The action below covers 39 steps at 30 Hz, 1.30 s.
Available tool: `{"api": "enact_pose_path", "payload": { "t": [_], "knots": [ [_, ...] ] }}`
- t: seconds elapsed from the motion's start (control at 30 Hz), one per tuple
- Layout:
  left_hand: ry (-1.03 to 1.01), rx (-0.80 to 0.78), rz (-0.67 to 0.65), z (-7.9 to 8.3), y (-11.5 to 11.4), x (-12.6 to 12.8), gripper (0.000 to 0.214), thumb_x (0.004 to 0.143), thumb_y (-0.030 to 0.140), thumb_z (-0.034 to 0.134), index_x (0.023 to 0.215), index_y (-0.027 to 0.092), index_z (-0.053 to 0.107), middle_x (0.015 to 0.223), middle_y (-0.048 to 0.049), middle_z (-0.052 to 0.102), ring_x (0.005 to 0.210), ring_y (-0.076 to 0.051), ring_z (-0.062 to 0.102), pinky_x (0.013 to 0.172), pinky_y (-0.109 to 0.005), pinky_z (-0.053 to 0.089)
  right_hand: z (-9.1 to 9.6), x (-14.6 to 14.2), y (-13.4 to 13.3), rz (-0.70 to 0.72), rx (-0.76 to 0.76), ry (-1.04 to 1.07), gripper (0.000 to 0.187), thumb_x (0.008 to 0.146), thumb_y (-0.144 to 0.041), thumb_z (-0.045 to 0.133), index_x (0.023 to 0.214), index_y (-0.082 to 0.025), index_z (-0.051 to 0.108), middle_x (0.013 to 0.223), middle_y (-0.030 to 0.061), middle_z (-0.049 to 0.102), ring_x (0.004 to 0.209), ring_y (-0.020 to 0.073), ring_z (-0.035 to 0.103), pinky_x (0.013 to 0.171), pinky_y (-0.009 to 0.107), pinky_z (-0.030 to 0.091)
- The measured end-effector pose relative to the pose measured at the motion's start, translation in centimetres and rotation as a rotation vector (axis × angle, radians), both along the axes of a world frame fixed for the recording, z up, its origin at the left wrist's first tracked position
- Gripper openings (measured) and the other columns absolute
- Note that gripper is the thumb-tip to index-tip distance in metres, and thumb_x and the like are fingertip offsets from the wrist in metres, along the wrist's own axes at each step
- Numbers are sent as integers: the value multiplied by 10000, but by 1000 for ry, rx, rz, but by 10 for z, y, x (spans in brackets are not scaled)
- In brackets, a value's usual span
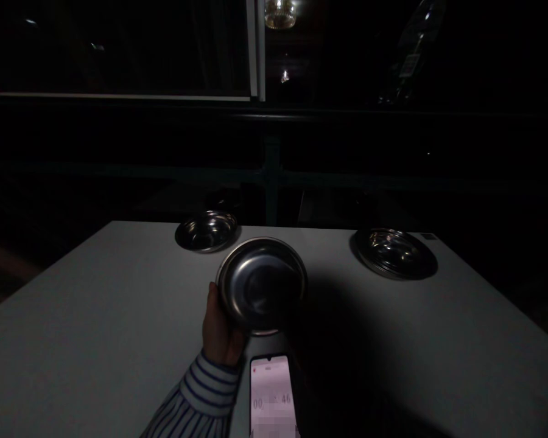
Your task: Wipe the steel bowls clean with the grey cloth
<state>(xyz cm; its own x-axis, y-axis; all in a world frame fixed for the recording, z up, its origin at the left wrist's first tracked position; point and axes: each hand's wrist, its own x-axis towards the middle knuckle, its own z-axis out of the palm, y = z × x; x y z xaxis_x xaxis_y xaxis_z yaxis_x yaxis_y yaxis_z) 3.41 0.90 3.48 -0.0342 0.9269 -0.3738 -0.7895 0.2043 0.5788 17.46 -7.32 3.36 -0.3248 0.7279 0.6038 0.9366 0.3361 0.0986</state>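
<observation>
My left hand [220,331] grips the near left rim of a round steel plate [261,283] and holds it tilted above the white table [95,316]. The thumb lies on the rim; the fingers are hidden under the plate. A striped sleeve covers my left wrist. My right hand is not in view; that side of the picture is in deep shadow.
A small steel bowl [207,230] stands at the table's far edge, left of the held plate. Another steel plate [395,252] lies at the far right. A lit phone [273,395] showing a timer lies near the front edge. Beyond the table are a dark railing and windows.
</observation>
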Motion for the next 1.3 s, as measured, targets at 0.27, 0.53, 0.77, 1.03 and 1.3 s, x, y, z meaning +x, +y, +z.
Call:
{"api": "enact_pose_path", "payload": {
  "t": [0.27,0.53,0.77,1.03,1.3],
  "knots": [
    [-2,-12,-76,3,-7,2,380,843,405,445,1004,131,653,919,-79,716,938,-219,642,872,-335,486,2,-28,19,28,21,9,315,878,-317,487,1163,-184,497,1181,81,518,1000,194,539,844,407,460],
    [-7,-29,-77,-1,-6,1,384,844,392,447,1039,123,639,931,-93,713,926,-216,646,864,-330,492,7,-30,31,-3,64,37,356,849,-176,469,1197,-237,507,1113,88,604,982,238,549,819,406,459],
    [-11,-27,-80,-1,-6,2,361,849,389,438,972,139,667,837,-73,725,872,-209,663,866,-337,488,7,-28,33,6,73,51,403,828,-99,427,1207,-214,503,1126,104,590,1016,252,526,831,422,445],
    [-14,-22,-74,-5,-4,0,355,848,387,436,944,140,672,814,-73,725,863,-211,665,861,-342,487,0,-31,42,39,183,72,304,840,-148,457,1128,-157,554,1079,106,607,957,261,526,778,434,429],
    [1,-36,-94,-8,-3,1,409,821,426,466,1008,112,650,881,-105,719,914,-230,649,860,-339,486,-6,-30,37,38,197,59,328,805,-73,491,1100,-195,569,1050,70,618,929,230,533,841,433,399]
  ]
}}
